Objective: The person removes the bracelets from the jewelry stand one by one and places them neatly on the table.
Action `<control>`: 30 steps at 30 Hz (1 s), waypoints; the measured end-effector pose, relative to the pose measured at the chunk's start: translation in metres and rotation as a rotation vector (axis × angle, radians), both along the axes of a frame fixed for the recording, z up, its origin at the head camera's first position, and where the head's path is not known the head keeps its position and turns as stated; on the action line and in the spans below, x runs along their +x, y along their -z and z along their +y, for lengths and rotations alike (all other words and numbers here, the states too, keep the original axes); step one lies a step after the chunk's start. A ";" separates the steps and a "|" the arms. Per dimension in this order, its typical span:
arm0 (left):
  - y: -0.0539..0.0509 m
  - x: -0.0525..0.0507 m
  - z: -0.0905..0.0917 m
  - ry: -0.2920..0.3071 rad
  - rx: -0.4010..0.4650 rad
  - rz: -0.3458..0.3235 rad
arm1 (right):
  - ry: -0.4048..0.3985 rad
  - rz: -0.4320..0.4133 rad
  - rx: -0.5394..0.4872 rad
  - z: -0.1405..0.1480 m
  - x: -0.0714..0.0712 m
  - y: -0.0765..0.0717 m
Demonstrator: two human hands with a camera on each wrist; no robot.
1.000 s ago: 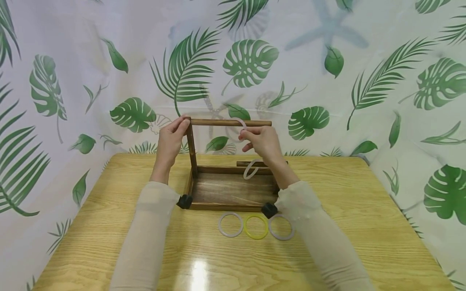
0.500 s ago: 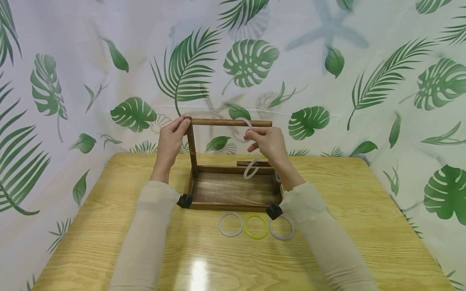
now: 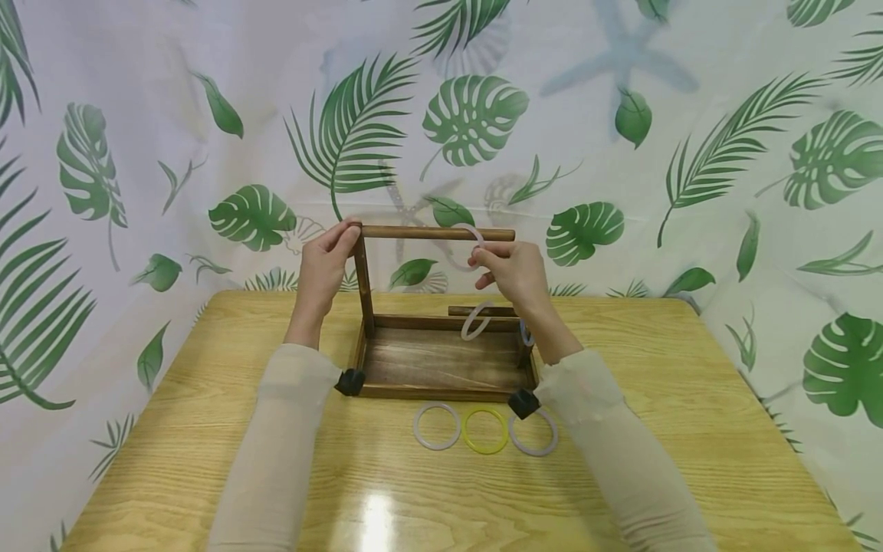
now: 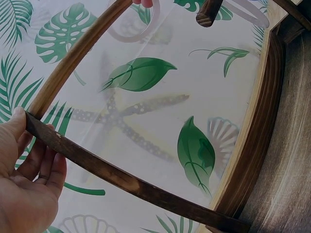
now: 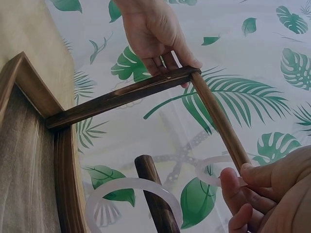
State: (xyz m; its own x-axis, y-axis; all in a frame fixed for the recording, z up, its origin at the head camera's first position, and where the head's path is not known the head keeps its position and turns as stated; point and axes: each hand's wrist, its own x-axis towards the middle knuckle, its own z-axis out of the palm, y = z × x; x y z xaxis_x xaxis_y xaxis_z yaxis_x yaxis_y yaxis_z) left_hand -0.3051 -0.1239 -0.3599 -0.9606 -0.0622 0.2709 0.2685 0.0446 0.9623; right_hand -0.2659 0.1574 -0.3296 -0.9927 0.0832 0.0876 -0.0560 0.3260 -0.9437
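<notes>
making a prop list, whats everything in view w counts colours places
Stand: 1, brown, on table
Held ring: 1, whitish, at upper bar
Hanging ring: 1, whitish, on lower bar
Blue ring: 1, blue, beside right forearm
Pale rings: 2, whitish, on table before stand
Yellow ring: 1, yellow, between pale rings
Table: 1, light wood, underneath
Backdrop: 1, white and green, behind
Black blocks: 2, black, at cuffs
Left hand: 1, gripping stand's top corner
Right hand: 1, pinching held ring
Sleeves: 2, cream, on arms

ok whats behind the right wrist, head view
Past its edge, parts of a dark brown wooden bar and a thin blue ring show. The bar's right end and some of the ring are covered.
</notes>
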 end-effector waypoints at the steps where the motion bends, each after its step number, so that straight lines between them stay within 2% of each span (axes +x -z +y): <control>1: 0.000 0.000 0.000 0.000 -0.001 -0.001 | 0.002 0.001 0.003 0.000 0.000 0.000; 30: -0.001 0.002 0.000 0.000 -0.010 -0.011 | 0.026 0.025 0.041 0.011 0.001 0.001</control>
